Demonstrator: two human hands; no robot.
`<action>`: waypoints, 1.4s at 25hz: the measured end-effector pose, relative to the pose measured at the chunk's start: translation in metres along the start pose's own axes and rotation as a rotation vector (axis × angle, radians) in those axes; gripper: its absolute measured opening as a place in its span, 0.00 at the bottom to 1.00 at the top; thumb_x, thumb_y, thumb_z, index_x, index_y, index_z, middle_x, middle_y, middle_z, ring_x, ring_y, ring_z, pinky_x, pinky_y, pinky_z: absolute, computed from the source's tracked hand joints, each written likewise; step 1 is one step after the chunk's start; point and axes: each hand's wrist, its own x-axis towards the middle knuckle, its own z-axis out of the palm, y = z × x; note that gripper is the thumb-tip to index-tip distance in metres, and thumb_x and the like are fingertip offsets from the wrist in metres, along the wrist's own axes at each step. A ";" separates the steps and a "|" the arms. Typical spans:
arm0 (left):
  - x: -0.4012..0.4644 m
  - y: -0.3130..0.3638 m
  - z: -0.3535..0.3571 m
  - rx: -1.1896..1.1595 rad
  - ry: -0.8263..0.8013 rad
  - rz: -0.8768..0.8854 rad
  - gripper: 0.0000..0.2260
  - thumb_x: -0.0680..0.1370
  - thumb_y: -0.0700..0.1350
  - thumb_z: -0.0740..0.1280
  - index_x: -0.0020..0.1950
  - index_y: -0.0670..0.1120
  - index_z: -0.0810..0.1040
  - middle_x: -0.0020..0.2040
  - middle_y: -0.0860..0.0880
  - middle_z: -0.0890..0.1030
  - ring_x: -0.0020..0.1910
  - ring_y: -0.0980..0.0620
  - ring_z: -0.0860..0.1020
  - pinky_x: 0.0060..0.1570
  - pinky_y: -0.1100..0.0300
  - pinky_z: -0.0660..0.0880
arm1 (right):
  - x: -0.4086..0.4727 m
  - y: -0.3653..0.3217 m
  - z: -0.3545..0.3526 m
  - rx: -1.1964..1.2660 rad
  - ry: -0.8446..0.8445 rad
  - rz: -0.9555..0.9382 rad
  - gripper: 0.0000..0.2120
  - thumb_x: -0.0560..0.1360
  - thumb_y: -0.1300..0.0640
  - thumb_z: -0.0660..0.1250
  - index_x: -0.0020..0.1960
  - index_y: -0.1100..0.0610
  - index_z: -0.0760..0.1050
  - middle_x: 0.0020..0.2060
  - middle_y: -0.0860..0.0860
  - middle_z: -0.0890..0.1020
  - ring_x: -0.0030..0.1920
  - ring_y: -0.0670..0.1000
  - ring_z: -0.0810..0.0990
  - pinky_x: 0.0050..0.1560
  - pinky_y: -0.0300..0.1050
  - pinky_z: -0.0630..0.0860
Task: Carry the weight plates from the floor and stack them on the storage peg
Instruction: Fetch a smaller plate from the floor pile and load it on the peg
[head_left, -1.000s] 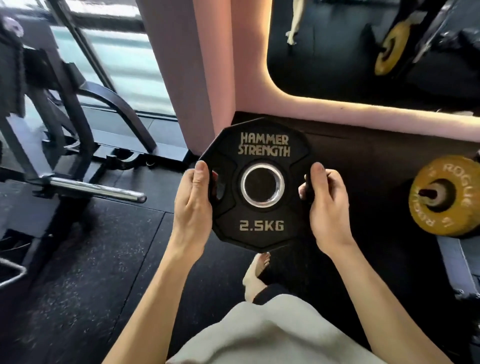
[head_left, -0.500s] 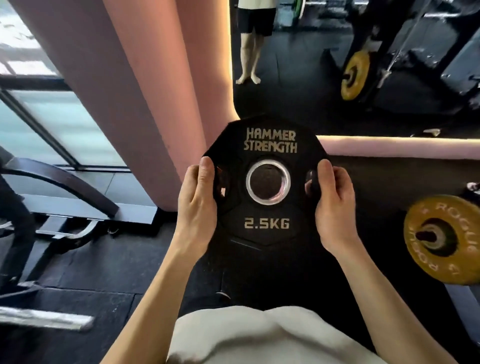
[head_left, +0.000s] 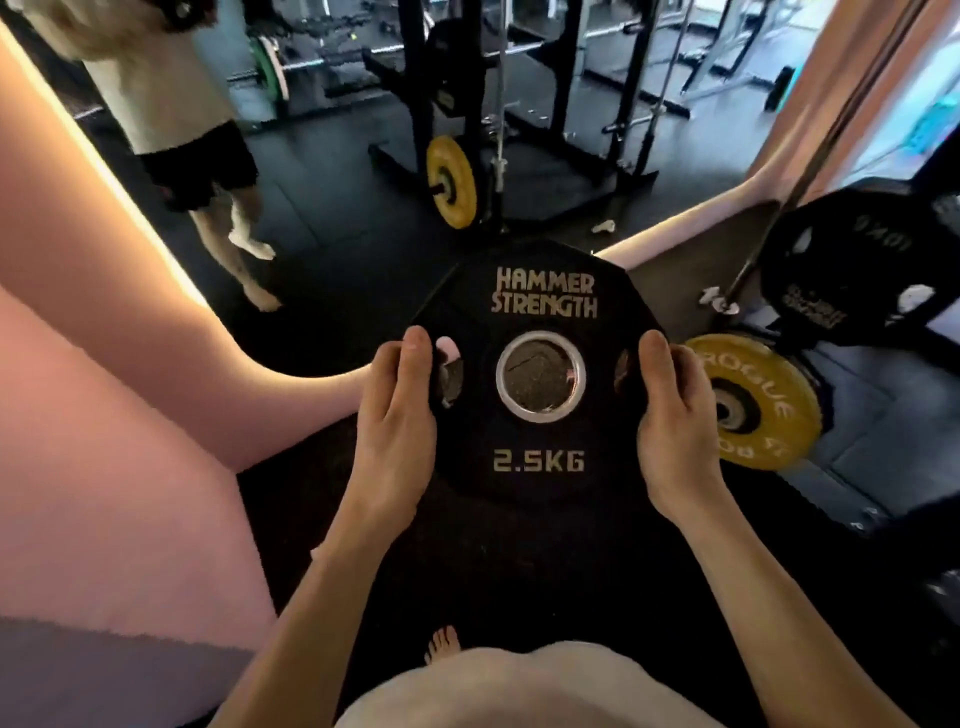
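A black 2.5 kg Hammer Strength weight plate (head_left: 540, 291) is held upright in front of me at chest height, its label facing me. My left hand (head_left: 400, 415) grips its left edge with the thumb on the face beside a grip hole. My right hand (head_left: 675, 415) grips the right edge the same way. To the right, a yellow Rogue plate (head_left: 763, 410) sits on a low horizontal peg (head_left: 727, 410). Above it, a larger black plate (head_left: 852, 270) hangs on the rack.
A pink pillar (head_left: 104, 415) stands close on my left. Ahead is a wall mirror (head_left: 363, 182) that reflects a rack, a yellow plate and a standing person. The floor (head_left: 519, 571) is black rubber. My bare foot (head_left: 441, 644) shows below.
The view has risen and turned right. The plate stays gripped in both hands, and the yellow plate on its peg is now closer beside my right hand. A larger black plate came into view.
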 end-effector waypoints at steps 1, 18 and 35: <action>0.023 0.001 0.005 -0.008 -0.063 -0.005 0.19 0.79 0.64 0.57 0.47 0.50 0.78 0.48 0.44 0.81 0.50 0.45 0.80 0.57 0.43 0.77 | 0.010 -0.003 0.003 0.009 0.062 -0.005 0.16 0.76 0.36 0.61 0.44 0.48 0.75 0.44 0.51 0.81 0.48 0.53 0.80 0.53 0.54 0.79; 0.242 0.079 0.323 -0.257 -0.723 0.123 0.14 0.81 0.57 0.61 0.48 0.48 0.78 0.44 0.51 0.82 0.48 0.51 0.81 0.47 0.53 0.77 | 0.237 -0.084 -0.145 -0.071 0.721 -0.251 0.18 0.75 0.35 0.61 0.43 0.50 0.73 0.35 0.44 0.79 0.39 0.45 0.79 0.44 0.48 0.76; 0.356 0.314 0.605 -0.660 -0.803 0.548 0.13 0.79 0.57 0.63 0.41 0.51 0.77 0.33 0.57 0.78 0.35 0.56 0.75 0.36 0.61 0.71 | 0.451 -0.315 -0.301 -0.250 0.909 -0.796 0.17 0.80 0.43 0.59 0.47 0.57 0.74 0.31 0.45 0.78 0.30 0.40 0.76 0.30 0.33 0.73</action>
